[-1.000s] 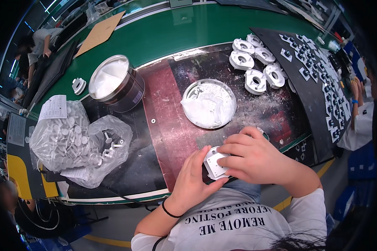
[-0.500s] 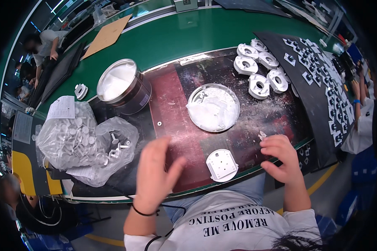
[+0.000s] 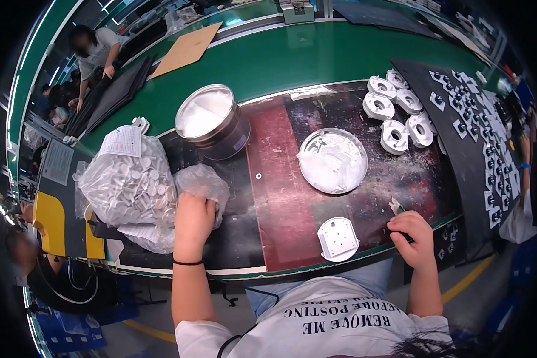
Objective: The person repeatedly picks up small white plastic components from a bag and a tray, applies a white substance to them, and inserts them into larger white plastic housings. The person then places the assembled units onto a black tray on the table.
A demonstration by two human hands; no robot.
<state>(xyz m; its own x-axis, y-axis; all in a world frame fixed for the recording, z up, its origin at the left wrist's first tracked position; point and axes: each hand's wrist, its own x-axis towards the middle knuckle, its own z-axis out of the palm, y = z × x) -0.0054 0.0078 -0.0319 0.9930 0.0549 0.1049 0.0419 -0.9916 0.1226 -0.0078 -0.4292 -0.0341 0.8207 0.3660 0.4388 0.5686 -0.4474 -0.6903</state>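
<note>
A clear plastic bag (image 3: 125, 194) of white parts is lying at nine o'clock in the view. On its three-o'clock side, the left hand (image 3: 194, 218) is touching crumpled plastic (image 3: 204, 179), which is hiding the fingertips; whether they are gripping, I cannot tell. A white plate (image 3: 338, 240) is lying flat at six o'clock from a round dish (image 3: 334, 170). At the plate's three o'clock, the right hand (image 3: 413, 235) is curling its fingers, the thumb standing slightly apart.

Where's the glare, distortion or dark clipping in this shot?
Head view: the long green surface bows toward the rim; head view: soft sheen on the dark red tabletop strip; head view: corners black; head view: the crinkled translucent plastic bag looks hazy.
</note>
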